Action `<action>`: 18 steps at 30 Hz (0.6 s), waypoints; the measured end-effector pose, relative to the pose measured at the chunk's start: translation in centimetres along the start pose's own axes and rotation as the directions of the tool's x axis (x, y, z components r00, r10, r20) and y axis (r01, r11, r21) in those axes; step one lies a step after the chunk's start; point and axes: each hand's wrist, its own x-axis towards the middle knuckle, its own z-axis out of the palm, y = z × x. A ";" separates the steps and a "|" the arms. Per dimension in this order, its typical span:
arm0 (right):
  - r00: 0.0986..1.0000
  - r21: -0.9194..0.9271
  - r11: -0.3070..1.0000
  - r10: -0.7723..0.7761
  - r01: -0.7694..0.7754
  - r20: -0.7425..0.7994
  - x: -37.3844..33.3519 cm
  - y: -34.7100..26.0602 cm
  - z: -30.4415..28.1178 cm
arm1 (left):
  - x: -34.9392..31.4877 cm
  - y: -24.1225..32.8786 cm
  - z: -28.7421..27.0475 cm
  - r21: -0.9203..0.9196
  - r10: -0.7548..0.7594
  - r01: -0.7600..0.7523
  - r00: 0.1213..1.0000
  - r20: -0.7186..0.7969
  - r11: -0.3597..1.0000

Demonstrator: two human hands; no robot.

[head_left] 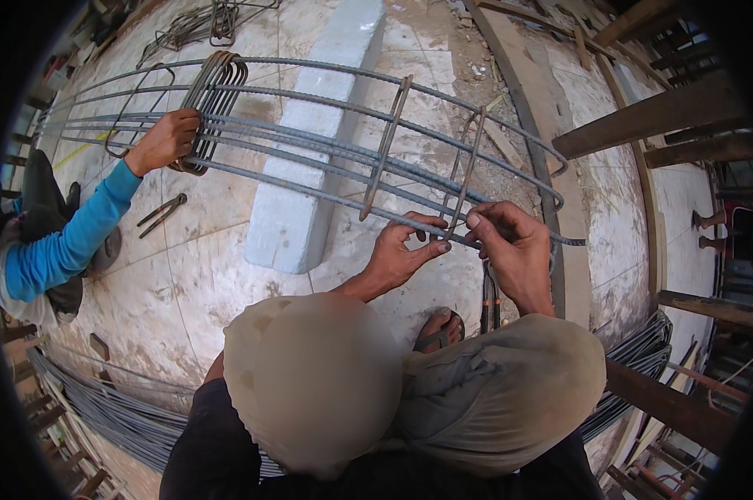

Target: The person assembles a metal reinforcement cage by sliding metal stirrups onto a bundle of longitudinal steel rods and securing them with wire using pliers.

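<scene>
At ribbed rebar: L hand, R hand.

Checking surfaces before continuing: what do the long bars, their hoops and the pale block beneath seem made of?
Bars: likely steel, dull grey and ribbed.
Hoops: probably steel too, brown as if rusted.
Block: perhaps concrete or painted wood; its pale, matte, scuffed face leaves it open.

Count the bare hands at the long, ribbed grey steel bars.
3: the person's left hand and right hand, both by a thin rusty steel hoop on the right, and a blue-sleeved co-worker's hand at the bunched brown steel hoops on the left. None looks hidden.
</scene>
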 end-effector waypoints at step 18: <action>0.997 0.443 0.894 0.076 -0.070 0.004 -5.8 9.2 0.4 | -0.7 1.2 -0.5 -0.029 -0.134 0.134 0.991 -0.013 0.991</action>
